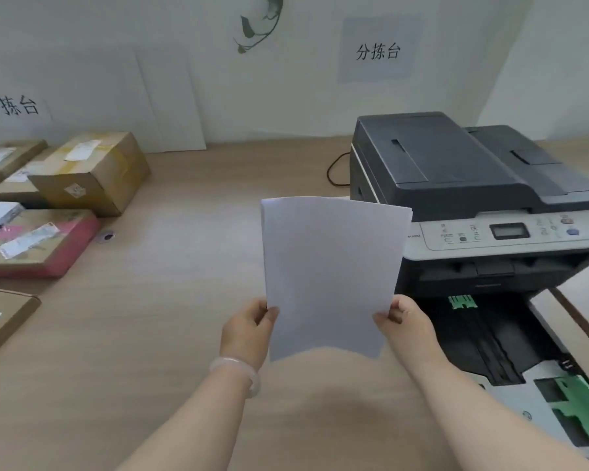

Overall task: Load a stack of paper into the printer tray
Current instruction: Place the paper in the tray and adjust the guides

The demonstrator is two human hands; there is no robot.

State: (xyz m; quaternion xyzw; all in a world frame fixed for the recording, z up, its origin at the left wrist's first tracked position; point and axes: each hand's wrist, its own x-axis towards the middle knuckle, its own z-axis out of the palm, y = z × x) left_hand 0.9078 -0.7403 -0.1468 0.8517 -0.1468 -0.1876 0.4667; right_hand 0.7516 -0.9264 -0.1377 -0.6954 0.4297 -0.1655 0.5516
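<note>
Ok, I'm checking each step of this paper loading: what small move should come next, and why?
Probably swing the paper stack right and tip it flat over the open tray. The left hand and right hand pinch its lower corners, holding it upright above the desk, left of the printer, while the pulled-out tray looks empty.

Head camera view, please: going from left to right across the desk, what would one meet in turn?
Pile of parcels → left hand → stack of paper, held upright off the desk → right hand → printer with its tray pulled open.
</note>
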